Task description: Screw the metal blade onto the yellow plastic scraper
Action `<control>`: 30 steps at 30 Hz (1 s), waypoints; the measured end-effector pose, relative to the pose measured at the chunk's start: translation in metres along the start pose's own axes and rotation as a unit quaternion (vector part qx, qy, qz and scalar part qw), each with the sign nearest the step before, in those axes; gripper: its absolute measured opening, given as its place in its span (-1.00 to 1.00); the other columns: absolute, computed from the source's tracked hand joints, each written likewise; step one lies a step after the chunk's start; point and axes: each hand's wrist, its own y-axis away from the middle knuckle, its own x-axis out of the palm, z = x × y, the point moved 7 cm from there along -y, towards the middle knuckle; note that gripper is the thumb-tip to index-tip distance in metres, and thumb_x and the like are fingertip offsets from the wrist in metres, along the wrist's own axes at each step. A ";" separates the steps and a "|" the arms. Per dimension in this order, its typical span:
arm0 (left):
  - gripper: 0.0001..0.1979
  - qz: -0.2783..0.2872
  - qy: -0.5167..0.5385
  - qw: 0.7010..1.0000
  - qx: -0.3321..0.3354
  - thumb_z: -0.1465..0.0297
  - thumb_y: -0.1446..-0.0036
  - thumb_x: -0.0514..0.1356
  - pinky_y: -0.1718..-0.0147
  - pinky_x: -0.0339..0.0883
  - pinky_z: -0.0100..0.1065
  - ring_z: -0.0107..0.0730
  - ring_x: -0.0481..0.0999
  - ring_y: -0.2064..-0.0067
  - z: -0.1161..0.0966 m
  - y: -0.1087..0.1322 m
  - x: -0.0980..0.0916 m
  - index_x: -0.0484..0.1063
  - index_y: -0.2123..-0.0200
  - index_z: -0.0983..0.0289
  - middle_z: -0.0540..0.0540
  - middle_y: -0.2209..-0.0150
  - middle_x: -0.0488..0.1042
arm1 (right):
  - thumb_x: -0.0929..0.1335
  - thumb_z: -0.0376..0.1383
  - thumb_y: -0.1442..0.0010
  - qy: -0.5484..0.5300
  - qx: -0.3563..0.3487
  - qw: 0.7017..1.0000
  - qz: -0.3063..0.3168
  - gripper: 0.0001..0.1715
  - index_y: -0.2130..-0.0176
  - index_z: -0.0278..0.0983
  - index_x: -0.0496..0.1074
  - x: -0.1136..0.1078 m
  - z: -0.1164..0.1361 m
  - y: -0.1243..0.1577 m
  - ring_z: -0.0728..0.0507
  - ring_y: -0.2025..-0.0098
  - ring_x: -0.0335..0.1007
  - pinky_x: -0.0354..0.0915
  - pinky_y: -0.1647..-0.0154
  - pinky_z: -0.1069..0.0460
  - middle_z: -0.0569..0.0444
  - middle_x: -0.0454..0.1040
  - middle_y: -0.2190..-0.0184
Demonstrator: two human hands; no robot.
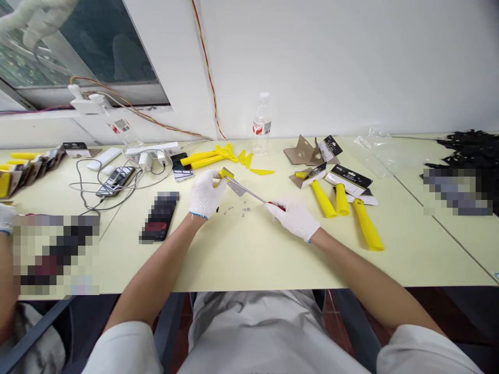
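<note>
We record the left hand (206,195), in a white knit glove with a blue cuff, curled closed around a yellow plastic piece (226,173), which shows just beyond the fingers and sits against a flat metal plate (236,187). The right hand (294,219), gloved alike, is clenched on a red tool handle (276,206). From that handle a slim metal shaft (253,194) runs toward the left hand and meets the plate; we cannot tell from this view exactly how the two join. Small metal clips (236,210) lie on the table (249,259) between the hands, just below the shaft. To the right of the right hand lie yellow plastic handles (323,200) and black-and-white card packaging (348,180). Beyond the left hand are yellow plastic strips (202,158), a smartphone (181,167) and a power strip (152,150) with cables, and a plastic water bottle (262,124) stands beyond both hands. Left of the left hand lies a dark object (159,216), too blurred to identify. At the far left, well apart from both hands, we note another person's gloved hand (5,218) at the table.
</note>
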 end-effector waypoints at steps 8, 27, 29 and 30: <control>-0.60 -0.002 0.006 1.000 -0.002 0.20 -0.55 0.35 -0.15 0.61 0.00 -0.09 0.63 -0.16 0.002 0.000 0.001 0.55 -0.28 0.31 0.27 -0.23 0.55 | 0.48 0.09 -0.22 -0.118 0.084 0.987 0.065 -0.51 0.19 -0.19 0.33 0.008 -0.004 0.003 0.02 0.56 0.10 0.03 0.51 0.07 0.21 0.37 0.49; -0.61 0.000 0.010 1.000 -0.001 0.21 -0.55 0.35 -0.14 0.62 -0.02 -0.10 0.63 -0.15 -0.002 0.001 -0.001 0.56 -0.27 0.31 0.27 -0.22 0.56 | 0.20 0.09 -0.53 0.024 -0.007 0.999 0.020 -0.36 0.41 -0.24 0.41 0.004 0.003 0.001 -0.09 0.44 0.37 0.19 0.29 -0.01 0.04 0.50 0.48; -0.61 0.003 0.008 1.000 -0.002 0.21 -0.55 0.35 -0.14 0.62 -0.01 -0.10 0.63 -0.15 -0.001 0.001 -0.001 0.55 -0.27 0.31 0.27 -0.22 0.56 | 0.19 0.14 -0.54 -0.020 0.031 0.998 0.047 -0.31 0.45 -0.23 0.37 0.007 0.000 0.002 -0.06 0.51 0.30 0.17 0.36 0.01 0.06 0.42 0.55; -0.61 0.004 0.007 1.000 -0.003 0.21 -0.55 0.35 -0.14 0.62 -0.01 -0.10 0.63 -0.15 -0.001 0.001 0.000 0.55 -0.27 0.31 0.27 -0.22 0.55 | 0.19 0.18 -0.53 -0.047 0.052 0.996 0.062 -0.29 0.44 -0.23 0.36 0.009 -0.002 0.003 -0.05 0.54 0.25 0.15 0.40 0.02 0.08 0.37 0.58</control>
